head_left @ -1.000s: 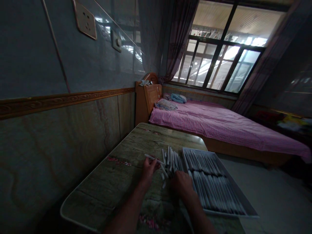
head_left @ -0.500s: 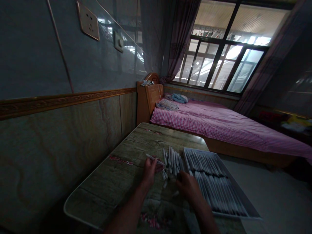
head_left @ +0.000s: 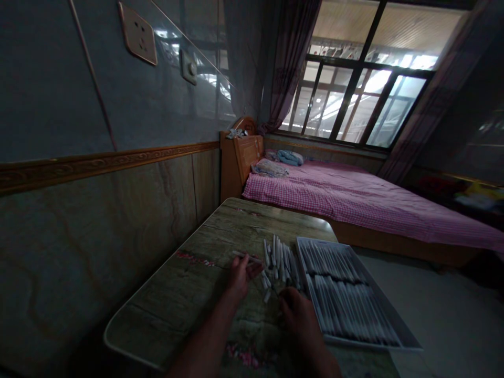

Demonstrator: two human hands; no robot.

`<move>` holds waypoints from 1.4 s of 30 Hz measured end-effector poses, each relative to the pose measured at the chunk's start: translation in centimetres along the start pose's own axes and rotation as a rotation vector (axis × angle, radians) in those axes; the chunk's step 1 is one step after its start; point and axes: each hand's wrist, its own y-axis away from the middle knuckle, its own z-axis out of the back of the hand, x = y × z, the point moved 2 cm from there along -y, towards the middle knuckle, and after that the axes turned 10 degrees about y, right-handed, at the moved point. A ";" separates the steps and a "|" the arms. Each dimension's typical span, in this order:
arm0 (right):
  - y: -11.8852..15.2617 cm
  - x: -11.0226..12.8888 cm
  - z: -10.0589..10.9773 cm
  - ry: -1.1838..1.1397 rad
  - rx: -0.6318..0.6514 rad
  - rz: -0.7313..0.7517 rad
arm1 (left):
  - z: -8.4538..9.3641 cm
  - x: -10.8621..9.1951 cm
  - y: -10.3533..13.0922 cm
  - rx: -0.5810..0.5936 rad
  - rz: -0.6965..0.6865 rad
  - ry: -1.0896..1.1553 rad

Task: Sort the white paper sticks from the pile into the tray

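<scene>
Between the thumb and fingers of my left hand [head_left: 241,273] is a thin pale stick [head_left: 252,259], lying nearly level above the table. My right hand [head_left: 293,307] is closed just below a loose pile of pale sticks [head_left: 280,257]; what its fingertips hold is too dark and small to tell. A few short pale pieces [head_left: 267,296] lie between my hands. To the right of the pile, a shallow white tray [head_left: 411,344] holds two rows of similar sticks packed side by side.
The patterned table [head_left: 157,310] has a pale rounded edge, with a wall [head_left: 118,236] along its left. Beyond its far edge stands a bed [head_left: 334,194] with a pink checked cover and a wooden headboard [head_left: 239,157].
My right hand has moved a little left and down, away from the tray. My left hand has shifted slightly left, still with the stick. The view has moved slightly.
</scene>
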 end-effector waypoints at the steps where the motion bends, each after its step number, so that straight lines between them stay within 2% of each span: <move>1: 0.0 0.0 0.0 0.004 0.007 -0.004 | 0.0 0.0 0.0 0.000 0.003 -0.004; 4: 0.0 -0.3 0.1 0.022 0.016 -0.013 | -0.1 0.1 0.0 0.020 -0.004 -0.030; 9: 0.0 -0.5 0.8 0.104 -0.040 -0.004 | 0.0 0.3 0.1 0.053 -0.045 -0.088; 13: -0.2 -0.5 1.3 0.111 -0.052 0.015 | 0.1 0.3 0.0 0.032 -0.037 -0.069; 23: -0.3 -0.5 1.4 0.123 0.008 0.031 | 0.3 0.5 -0.3 0.058 -0.043 -0.093; 27: -0.3 -0.5 1.7 0.181 -0.023 0.027 | 0.3 0.6 -0.2 0.094 -0.044 -0.153; 30: -0.7 -0.2 1.9 0.209 -0.067 0.024 | 0.0 0.8 0.1 0.144 -0.012 -0.237; 33: -1.4 0.1 2.1 0.055 -0.064 0.039 | -0.4 1.1 0.4 0.205 0.095 -0.305; 35: -1.8 0.0 2.4 -0.140 -0.037 0.031 | -0.6 1.1 0.6 0.216 0.168 -0.274; 37: -1.9 -0.6 3.0 -0.249 -0.034 -0.015 | -0.7 0.8 0.6 0.185 0.185 -0.164; 39: -1.7 -1.2 3.7 -0.155 -0.055 -0.049 | -0.8 0.3 0.5 0.121 0.164 -0.021; 42: -0.9 -1.7 4.3 0.169 -0.042 -0.048 | -0.8 -0.3 0.3 0.055 0.160 0.119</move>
